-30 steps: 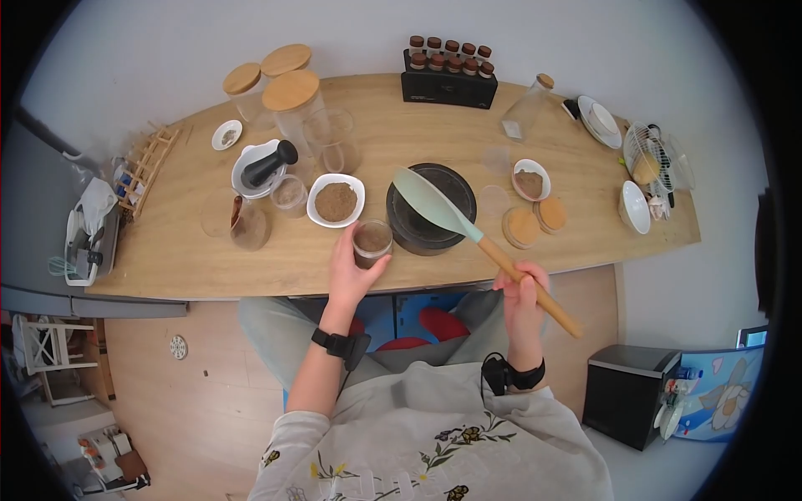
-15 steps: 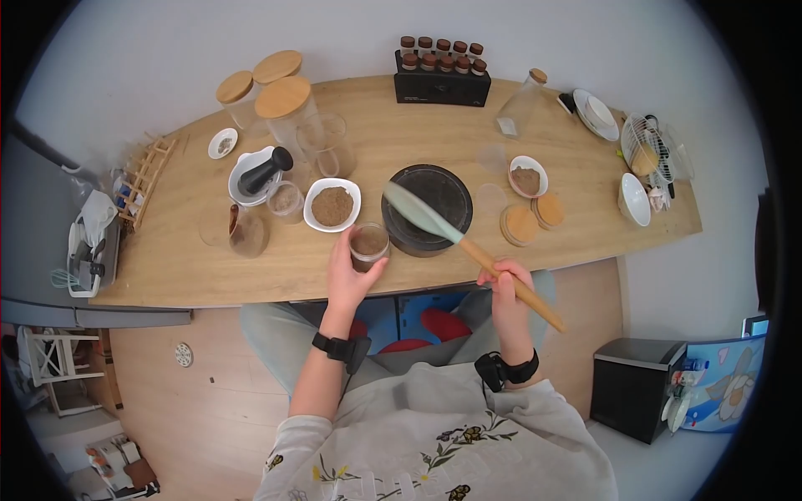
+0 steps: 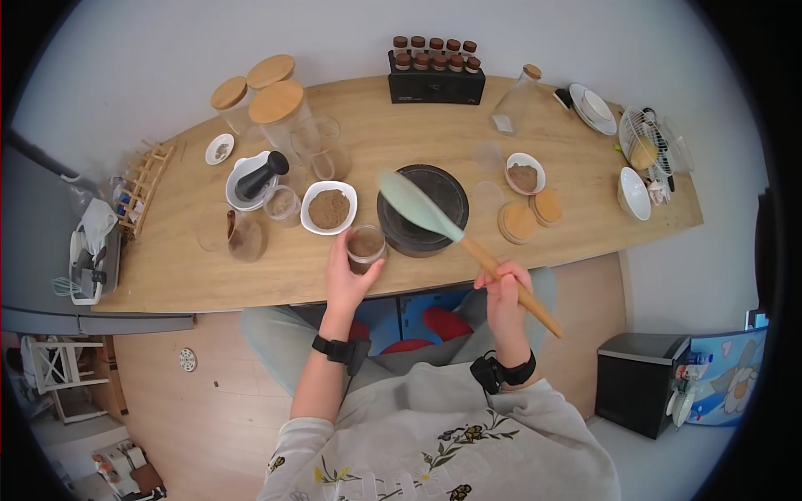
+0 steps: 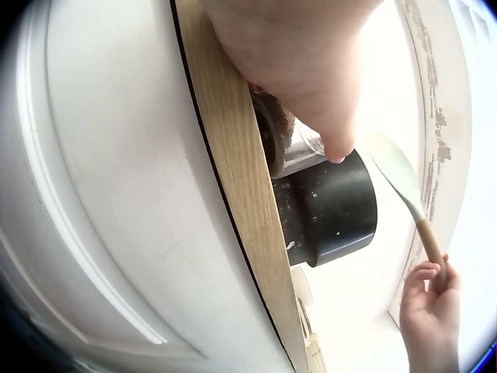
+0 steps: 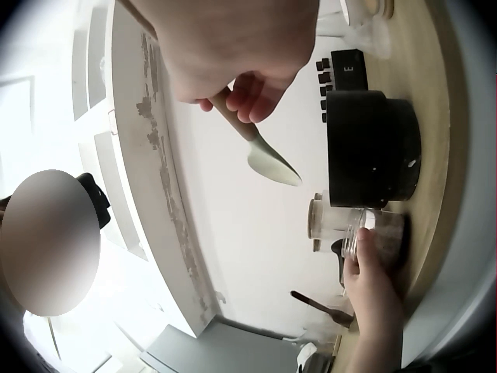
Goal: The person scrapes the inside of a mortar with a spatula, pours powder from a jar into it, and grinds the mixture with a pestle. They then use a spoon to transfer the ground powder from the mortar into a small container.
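Observation:
My left hand [image 3: 344,280] grips a small clear jar [image 3: 366,244] of brown powder near the table's front edge, thumb on its right side. In my right hand [image 3: 505,311] is a spatula [image 3: 415,206] with a pale green head and wooden handle, gripped partway along the handle. The spatula's head is raised over a black round drum-like block [image 3: 440,188] just right of the jar. In the left wrist view the spatula head [image 4: 394,165] hangs apart from the drum. A white bowl of brown powder [image 3: 328,209] stands behind the jar.
Left of the powder bowl are a mortar [image 3: 242,194] with a dark pestle [image 3: 262,175] and small glass jars. Lidded canisters [image 3: 278,102] and a spice rack [image 3: 436,88] line the back. Wooden lids [image 3: 520,220] and another powder bowl [image 3: 524,176] lie right of the drum.
The right hand has drawn the spatula slightly left over the drum. The left hand keeps its grip on the jar, and the head view has shifted a little.

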The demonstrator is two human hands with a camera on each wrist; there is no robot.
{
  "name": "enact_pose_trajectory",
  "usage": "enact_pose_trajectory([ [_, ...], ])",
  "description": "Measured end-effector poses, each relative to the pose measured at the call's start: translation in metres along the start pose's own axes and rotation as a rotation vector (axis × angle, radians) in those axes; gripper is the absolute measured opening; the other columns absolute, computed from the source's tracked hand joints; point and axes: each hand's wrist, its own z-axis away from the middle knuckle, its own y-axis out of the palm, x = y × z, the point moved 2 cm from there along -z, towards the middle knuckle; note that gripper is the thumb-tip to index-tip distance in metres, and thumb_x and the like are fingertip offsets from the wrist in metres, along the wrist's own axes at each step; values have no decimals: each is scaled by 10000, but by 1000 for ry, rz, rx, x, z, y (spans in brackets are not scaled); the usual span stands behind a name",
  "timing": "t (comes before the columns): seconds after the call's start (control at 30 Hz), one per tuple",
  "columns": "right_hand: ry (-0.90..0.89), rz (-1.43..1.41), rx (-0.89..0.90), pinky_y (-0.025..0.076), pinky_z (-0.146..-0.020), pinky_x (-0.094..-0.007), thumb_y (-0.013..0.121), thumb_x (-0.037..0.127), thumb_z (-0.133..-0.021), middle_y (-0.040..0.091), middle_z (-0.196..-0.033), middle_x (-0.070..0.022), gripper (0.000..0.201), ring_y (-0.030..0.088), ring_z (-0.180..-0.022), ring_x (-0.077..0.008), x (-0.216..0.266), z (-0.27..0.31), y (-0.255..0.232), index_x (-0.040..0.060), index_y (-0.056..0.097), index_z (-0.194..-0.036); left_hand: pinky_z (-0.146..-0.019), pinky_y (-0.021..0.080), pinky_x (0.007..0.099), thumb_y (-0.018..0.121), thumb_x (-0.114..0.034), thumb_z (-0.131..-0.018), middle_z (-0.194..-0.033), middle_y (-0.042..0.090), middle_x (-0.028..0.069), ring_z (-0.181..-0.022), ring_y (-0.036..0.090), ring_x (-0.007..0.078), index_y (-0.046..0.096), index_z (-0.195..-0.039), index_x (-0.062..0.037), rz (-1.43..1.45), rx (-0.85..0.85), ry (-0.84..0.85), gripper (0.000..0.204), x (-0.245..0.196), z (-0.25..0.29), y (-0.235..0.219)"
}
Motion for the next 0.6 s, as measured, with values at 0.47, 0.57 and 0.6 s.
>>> enact_pose_trajectory([
  [0.47, 75, 263, -106, 409, -614, -268, 404, 72, -868, 478, -726, -89, 103, 488, -655, -162, -1, -2, 0, 0, 476, -881, -885, 403, 345, 720, -134, -637, -1118, 494, 171, -1052, 492, 276, 360, -1213, 9, 37, 2, 10, 694, 1, 0, 1],
  [0.57, -6, 132, -90, 403, -600, -266, 408, 94, -879, 473, -730, -90, 115, 483, -653, -157, 0, -2, -5, -1, 471, -890, -884, 404, 343, 722, -136, -636, -1119, 495, 171, -1051, 493, 274, 359, -1214, 7, 35, 3, 8, 698, 0, 0, 1],
  [0.6, -31, 65, -72, 402, -596, -260, 412, 97, -879, 480, -732, -90, 118, 485, -652, -150, 1, -2, -6, -2, 476, -886, -883, 405, 343, 723, -136, -634, -1119, 496, 170, -1051, 494, 274, 360, -1214, 7, 36, 2, 7, 699, 0, 0, 1],
])
